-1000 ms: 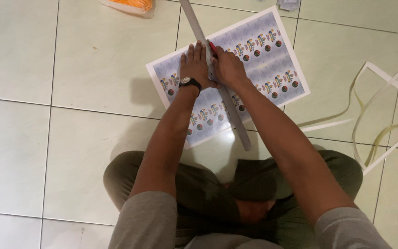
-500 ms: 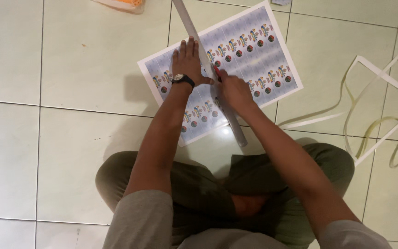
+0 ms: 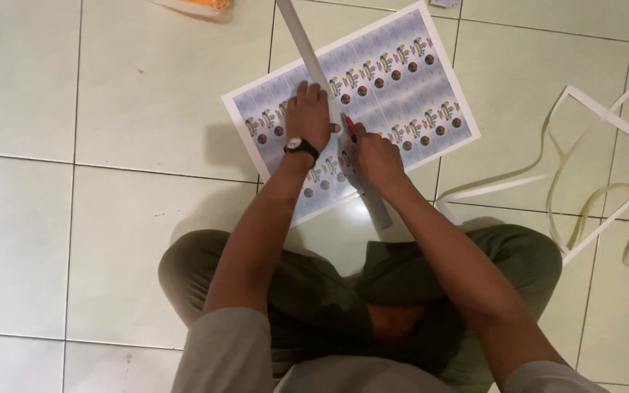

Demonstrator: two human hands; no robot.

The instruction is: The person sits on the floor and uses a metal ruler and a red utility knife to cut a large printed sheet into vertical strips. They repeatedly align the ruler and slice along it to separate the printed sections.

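Left hand (image 3: 309, 115) flat, pinning metal ruler (image 3: 333, 109) on sticker sheet (image 3: 402, 80), right hand (image 3: 374, 156) gripping red cutter (image 3: 351, 128), paper offcut strips (image 3: 591, 153) right, orange packet (image 3: 202, 7) beyond sheet.

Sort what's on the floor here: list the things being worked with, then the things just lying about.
In use:
- printed sheet, flat on the tiled floor
- long ruler, pressed down by the left hand
- red-tipped cutter, held in the right hand

Lying about:
- white paper strips, right of the sheet
- orange packet, at the top edge
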